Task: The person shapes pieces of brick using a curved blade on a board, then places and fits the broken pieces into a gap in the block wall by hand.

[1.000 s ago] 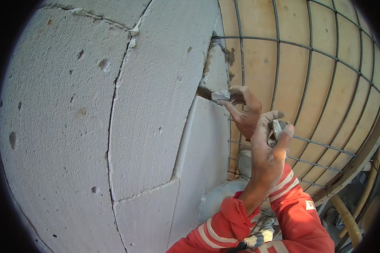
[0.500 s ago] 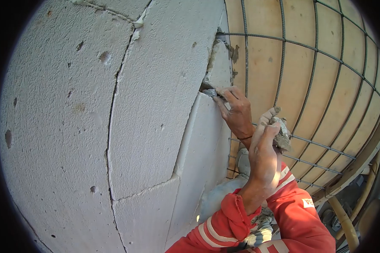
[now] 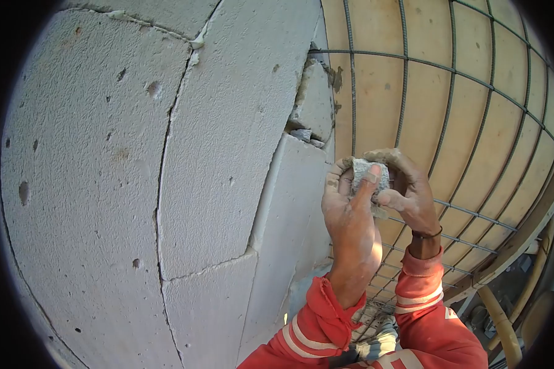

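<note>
Both hands meet in front of the mesh, around a rough grey chunk of stone or broken block point(image 3: 375, 174) with mortar on it. My left hand point(image 3: 349, 206) is wrapped round its left side, thumb across its face. From the right, my right hand point(image 3: 415, 187) grips the same chunk with curled fingers and thumb. To the left, a gap in the wall's edge holds small grey stone pieces point(image 3: 303, 134), and a larger broken block piece point(image 3: 314, 101) sits just above them. Neither hand touches the wall.
A wall of large pale blocks point(image 3: 221, 154) fills the left side, with open joints. A steel rebar mesh point(image 3: 452, 71) stands before tan formwork boards point(image 3: 378, 92) at right. Wooden poles point(image 3: 501, 326) lie lower right.
My right hand has left the gap in the wall and moved right to the chunk. My left hand has shifted left with the chunk; the arms are no longer crossed.
</note>
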Demonstrator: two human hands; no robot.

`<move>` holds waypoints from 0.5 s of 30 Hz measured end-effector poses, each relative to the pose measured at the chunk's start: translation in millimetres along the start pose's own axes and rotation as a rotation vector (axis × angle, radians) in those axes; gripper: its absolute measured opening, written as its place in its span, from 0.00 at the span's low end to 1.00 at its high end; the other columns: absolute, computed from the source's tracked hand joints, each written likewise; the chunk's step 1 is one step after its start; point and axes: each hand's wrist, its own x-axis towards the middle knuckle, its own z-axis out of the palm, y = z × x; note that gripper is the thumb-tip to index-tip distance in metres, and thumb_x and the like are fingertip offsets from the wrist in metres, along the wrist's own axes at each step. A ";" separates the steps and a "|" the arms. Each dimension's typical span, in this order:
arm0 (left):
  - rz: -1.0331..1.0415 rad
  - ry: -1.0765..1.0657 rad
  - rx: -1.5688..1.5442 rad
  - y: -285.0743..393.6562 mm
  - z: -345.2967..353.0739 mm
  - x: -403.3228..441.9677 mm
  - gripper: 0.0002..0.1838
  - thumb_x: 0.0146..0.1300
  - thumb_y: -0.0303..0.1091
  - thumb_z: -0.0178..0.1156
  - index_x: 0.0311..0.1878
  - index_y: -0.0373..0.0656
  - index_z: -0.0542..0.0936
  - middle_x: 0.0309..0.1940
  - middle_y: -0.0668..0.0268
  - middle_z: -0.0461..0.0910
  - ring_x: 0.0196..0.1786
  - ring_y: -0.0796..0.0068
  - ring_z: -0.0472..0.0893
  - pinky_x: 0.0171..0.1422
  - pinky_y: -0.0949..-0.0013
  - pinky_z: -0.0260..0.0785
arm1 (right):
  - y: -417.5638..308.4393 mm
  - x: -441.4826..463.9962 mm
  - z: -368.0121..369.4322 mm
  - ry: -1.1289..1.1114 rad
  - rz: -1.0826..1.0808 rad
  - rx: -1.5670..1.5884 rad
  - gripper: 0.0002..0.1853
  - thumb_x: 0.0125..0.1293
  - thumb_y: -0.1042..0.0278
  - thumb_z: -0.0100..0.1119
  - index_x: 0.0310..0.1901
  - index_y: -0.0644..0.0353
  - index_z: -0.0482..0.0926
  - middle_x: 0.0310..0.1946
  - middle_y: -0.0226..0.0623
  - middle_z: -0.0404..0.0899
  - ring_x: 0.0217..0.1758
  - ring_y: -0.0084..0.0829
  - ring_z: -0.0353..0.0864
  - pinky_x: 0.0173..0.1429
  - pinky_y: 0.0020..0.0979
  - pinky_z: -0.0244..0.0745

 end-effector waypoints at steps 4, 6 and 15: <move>0.028 -0.045 0.049 -3.4 -0.3 -4.7 0.13 0.71 0.37 0.64 0.53 0.42 0.76 0.41 0.70 0.77 0.41 0.82 0.75 0.44 0.76 0.69 | -3.7 7.1 -5.1 0.059 0.093 0.001 0.25 0.63 0.72 0.73 0.59 0.69 0.75 0.49 0.37 0.82 0.50 0.25 0.82 0.50 0.28 0.81; 0.027 0.094 0.003 -8.8 -1.0 -6.0 0.14 0.72 0.39 0.65 0.53 0.43 0.76 0.37 0.72 0.74 0.38 0.84 0.73 0.40 0.77 0.67 | 2.1 22.3 -0.8 0.312 0.101 -0.029 0.20 0.63 0.75 0.72 0.55 0.68 0.78 0.48 0.38 0.84 0.48 0.25 0.83 0.48 0.28 0.81; -0.097 -0.229 -0.221 -3.3 1.9 -20.4 0.24 0.56 0.23 0.57 0.58 0.38 0.72 0.45 0.66 0.72 0.47 0.73 0.72 0.52 0.70 0.68 | 92.3 86.5 58.6 0.388 -0.447 -0.724 0.12 0.60 0.74 0.72 0.46 0.62 0.84 0.40 0.43 0.84 0.37 0.38 0.86 0.40 0.34 0.80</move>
